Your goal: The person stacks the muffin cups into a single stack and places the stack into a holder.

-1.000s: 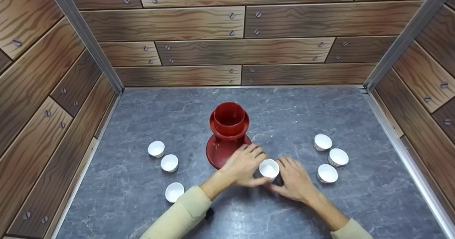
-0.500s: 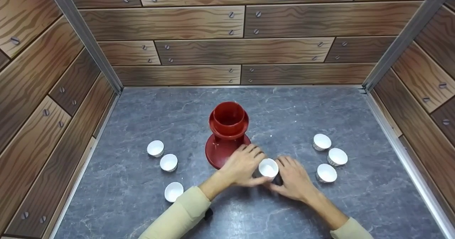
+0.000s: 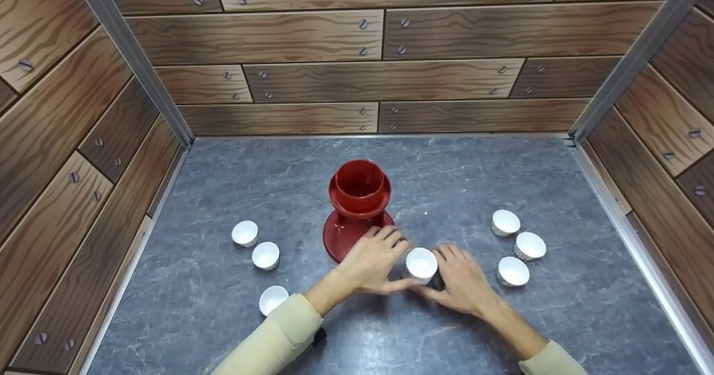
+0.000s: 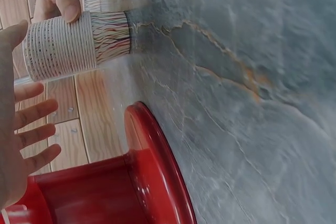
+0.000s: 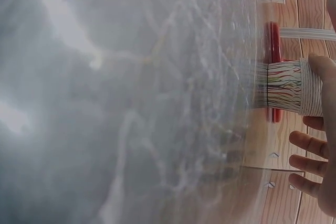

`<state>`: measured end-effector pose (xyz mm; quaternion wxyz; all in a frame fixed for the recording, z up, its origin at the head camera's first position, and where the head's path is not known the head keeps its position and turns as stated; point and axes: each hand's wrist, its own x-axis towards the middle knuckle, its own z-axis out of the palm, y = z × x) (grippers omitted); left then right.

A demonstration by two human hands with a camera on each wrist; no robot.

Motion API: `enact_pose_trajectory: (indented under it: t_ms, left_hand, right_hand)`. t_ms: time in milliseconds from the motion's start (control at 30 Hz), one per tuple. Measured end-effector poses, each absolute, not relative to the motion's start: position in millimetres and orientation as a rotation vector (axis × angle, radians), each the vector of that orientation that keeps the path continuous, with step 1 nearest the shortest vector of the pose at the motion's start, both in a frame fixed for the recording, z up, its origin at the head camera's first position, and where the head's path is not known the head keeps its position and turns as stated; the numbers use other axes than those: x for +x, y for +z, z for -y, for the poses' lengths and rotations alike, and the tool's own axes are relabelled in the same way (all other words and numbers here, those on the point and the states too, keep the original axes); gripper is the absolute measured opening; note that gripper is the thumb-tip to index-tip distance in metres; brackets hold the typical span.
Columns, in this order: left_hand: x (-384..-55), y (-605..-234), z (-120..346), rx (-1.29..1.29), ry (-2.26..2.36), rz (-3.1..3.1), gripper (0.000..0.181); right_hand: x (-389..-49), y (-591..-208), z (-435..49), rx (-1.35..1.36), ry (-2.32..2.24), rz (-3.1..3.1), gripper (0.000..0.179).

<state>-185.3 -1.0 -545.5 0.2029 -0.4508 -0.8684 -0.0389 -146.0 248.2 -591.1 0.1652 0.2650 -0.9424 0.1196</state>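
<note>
A stack of nested white paper cups (image 3: 421, 263) stands upright on the table between my hands. Many rims show in its upper part, and coloured lines run round the lowest cup (image 4: 111, 36). My right hand (image 3: 460, 280) holds the stack, its thumb (image 5: 321, 66) on one side and a finger on the other. At the left of the stack my left hand (image 3: 371, 263) is spread, fingers (image 4: 38, 113) straight, thumb near the rims. Just behind the left hand is a glossy red stand (image 3: 348, 234), its wide round base partly covered by that hand, with a red cup-shaped top (image 3: 360, 188).
On the left are three white paper cups, one (image 3: 244, 233) furthest back and one (image 3: 273, 299) beside my left sleeve. Three more cups, such as this one (image 3: 530, 246), stand to the right. Wood-patterned walls (image 3: 312, 82) enclose the grey marbled table (image 3: 268, 174).
My left hand has shifted slightly left, opening a gap between its fingers and the stack of cups. My right hand stays at the stack.
</note>
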Motion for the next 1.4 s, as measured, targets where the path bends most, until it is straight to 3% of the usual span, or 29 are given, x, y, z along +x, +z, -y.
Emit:
enact_pose_trajectory:
  t_ms: [633,1400]
  left_hand:
    - [-175.1,-547.8,51.6,-1.215,-0.061,2.457,0.065]
    - [-160.2,-547.0,121.1,-1.221,0.033,2.530,0.077]
  right_hand:
    - [-145.9,-591.8,-247.8,0.745,0.360,2.668,0.076]
    - [-145.8,-592.2,-247.9,0.730,0.380,2.713,0.080]
